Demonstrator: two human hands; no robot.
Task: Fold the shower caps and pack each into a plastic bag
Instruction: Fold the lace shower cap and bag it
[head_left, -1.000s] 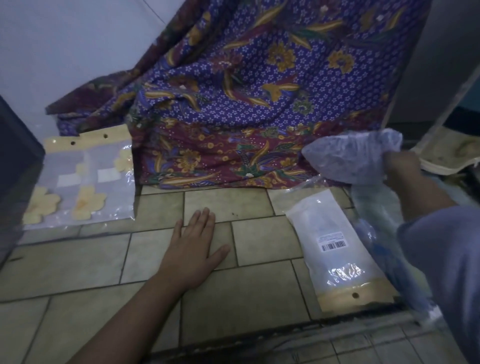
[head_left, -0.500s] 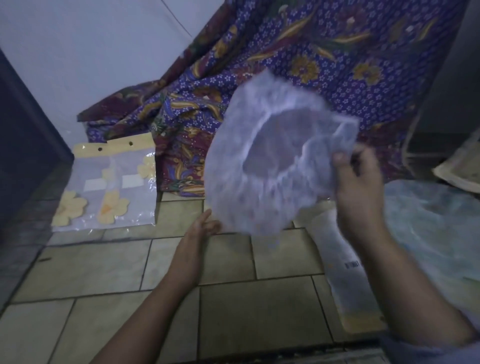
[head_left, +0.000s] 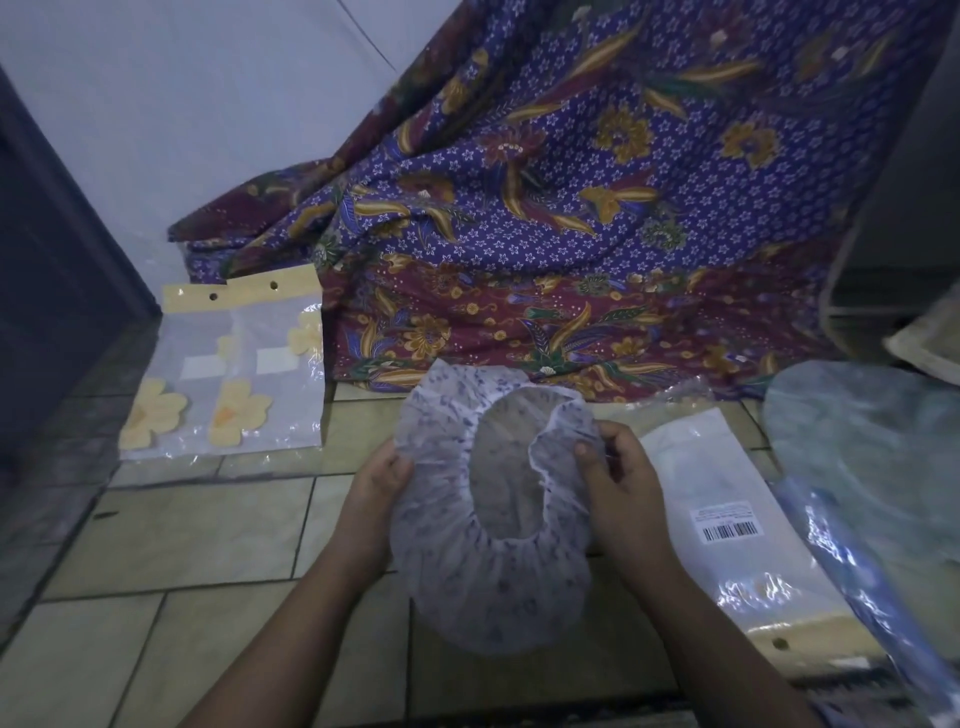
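Shower cap (head_left: 488, 582): thin crinkled plastic, ruffled elastic rim.

Home floor, dim light | beige tiled floor (head_left: 171, 540) near | batik cloth (head_left: 597, 208) draped far right | plain white wall (head_left: 182, 114) far left | packed bags (head_left: 228, 374) on tiles left

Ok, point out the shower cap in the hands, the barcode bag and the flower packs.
Shower cap (head_left: 493, 587), head view, on its gathered lower band.
Barcode bag (head_left: 727, 467), head view, on its white upper part.
Flower packs (head_left: 234, 374), head view, on the clear front between the yellow flowers.
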